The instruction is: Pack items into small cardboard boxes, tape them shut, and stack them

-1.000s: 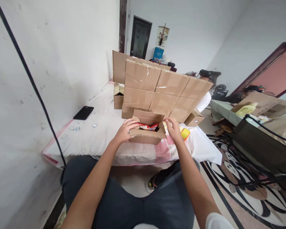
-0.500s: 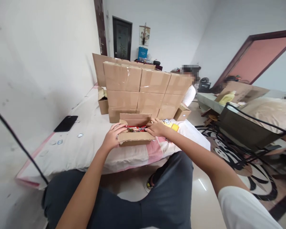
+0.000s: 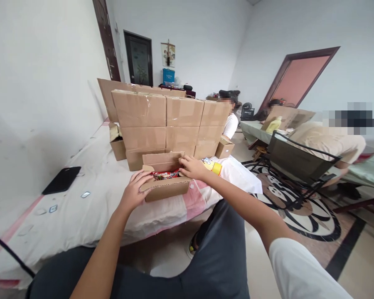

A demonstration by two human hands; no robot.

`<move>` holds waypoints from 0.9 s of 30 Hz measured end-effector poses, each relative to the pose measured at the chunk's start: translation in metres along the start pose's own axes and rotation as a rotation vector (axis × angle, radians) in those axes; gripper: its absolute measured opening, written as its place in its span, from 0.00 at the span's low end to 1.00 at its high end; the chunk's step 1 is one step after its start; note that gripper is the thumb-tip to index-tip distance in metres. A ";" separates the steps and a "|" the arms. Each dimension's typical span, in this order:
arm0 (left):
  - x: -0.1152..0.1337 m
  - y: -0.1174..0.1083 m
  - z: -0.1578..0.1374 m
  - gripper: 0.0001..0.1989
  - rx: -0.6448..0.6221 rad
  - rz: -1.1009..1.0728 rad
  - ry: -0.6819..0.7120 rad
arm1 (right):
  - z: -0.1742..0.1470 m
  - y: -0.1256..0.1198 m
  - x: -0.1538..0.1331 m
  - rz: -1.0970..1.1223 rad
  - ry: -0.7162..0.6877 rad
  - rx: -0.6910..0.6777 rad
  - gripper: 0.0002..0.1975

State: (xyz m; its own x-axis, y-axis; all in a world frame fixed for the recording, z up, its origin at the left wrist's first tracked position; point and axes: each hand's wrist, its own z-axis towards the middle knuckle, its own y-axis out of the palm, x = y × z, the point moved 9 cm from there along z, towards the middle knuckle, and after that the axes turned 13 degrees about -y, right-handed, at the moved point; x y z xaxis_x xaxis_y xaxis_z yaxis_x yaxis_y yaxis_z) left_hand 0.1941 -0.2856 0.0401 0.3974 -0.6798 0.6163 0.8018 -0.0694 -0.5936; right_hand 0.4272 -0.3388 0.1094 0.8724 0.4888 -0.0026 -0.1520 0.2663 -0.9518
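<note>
White sheeting covers the low bed (image 3: 90, 195), where a small open brown cardboard box (image 3: 165, 187) sits before stacked sealed cartons (image 3: 162, 120). Left hand (image 3: 134, 193) grips the box's near-left corner, fingers curled. Right hand (image 3: 191, 167) rests loosely open on its right flap above red packets (image 3: 163, 175). Steadying the box while pressing flaps squarely seems wise.

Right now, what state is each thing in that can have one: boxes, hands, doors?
Small cardboard box: open, red packets inside.
Left hand: gripping the box's left flap.
Right hand: on the box's right rim.
Stacked cartons: taped shut.
Dark door: closed.
Yellow-capped bottle: lying down, capped.
</note>
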 end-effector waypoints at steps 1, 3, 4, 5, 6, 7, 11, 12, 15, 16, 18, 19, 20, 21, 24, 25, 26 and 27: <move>0.000 0.000 0.000 0.18 -0.003 0.002 -0.005 | -0.003 -0.004 0.005 -0.030 0.040 0.024 0.14; 0.000 0.001 0.000 0.18 -0.007 0.006 -0.016 | -0.009 -0.010 0.016 -0.048 0.107 0.063 0.15; 0.000 0.001 0.000 0.18 -0.010 0.007 -0.019 | -0.011 -0.012 0.021 -0.020 0.116 0.076 0.15; 0.001 0.001 0.000 0.18 -0.012 0.006 -0.018 | -0.014 -0.013 0.024 0.024 0.109 0.092 0.14; 0.001 0.000 -0.001 0.18 -0.012 0.004 -0.014 | -0.016 -0.015 0.027 0.072 0.090 0.110 0.15; 0.001 0.000 -0.001 0.18 -0.011 0.002 -0.009 | -0.019 -0.016 0.029 0.115 0.068 0.133 0.16; -0.003 0.002 -0.003 0.20 -0.017 -0.032 -0.014 | -0.035 -0.018 0.044 0.197 0.080 0.230 0.26; -0.007 0.003 -0.003 0.21 -0.008 -0.060 -0.039 | -0.038 -0.016 0.049 0.217 0.109 0.249 0.28; -0.024 0.006 -0.003 0.28 0.052 -0.224 -0.213 | -0.043 -0.008 0.063 0.352 0.205 0.321 0.32; -0.030 0.008 -0.003 0.31 0.069 -0.306 -0.283 | -0.043 -0.005 0.067 0.419 0.234 0.352 0.33; -0.036 0.013 -0.004 0.36 0.116 -0.455 -0.374 | -0.040 -0.002 0.071 0.531 0.272 0.408 0.35; -0.036 0.015 -0.004 0.36 0.147 -0.504 -0.391 | -0.037 -0.004 0.071 0.554 0.276 0.425 0.35; -0.035 0.015 -0.004 0.35 0.186 -0.528 -0.396 | -0.033 -0.008 0.069 0.545 0.269 0.434 0.36; -0.034 0.015 -0.005 0.34 0.223 -0.532 -0.396 | -0.028 -0.014 0.066 0.504 0.248 0.436 0.36; -0.031 0.015 -0.005 0.30 0.275 -0.512 -0.390 | -0.008 -0.037 0.045 0.286 0.137 0.419 0.35; -0.030 0.015 -0.005 0.30 0.276 -0.501 -0.384 | 0.000 -0.043 0.036 0.214 0.106 0.395 0.34; -0.029 0.015 -0.004 0.30 0.279 -0.486 -0.376 | 0.008 -0.045 0.027 0.153 0.087 0.355 0.33; -0.028 0.014 -0.005 0.29 0.284 -0.464 -0.364 | 0.016 -0.043 0.019 0.104 0.086 0.296 0.33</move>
State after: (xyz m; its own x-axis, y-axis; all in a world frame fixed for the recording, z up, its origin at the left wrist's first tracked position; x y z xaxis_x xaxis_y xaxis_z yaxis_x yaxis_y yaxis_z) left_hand 0.1922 -0.2709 0.0122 0.0675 -0.3320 0.9409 0.9933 -0.0663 -0.0947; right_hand 0.4432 -0.3274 0.1556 0.8792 0.4573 -0.1336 -0.3604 0.4549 -0.8144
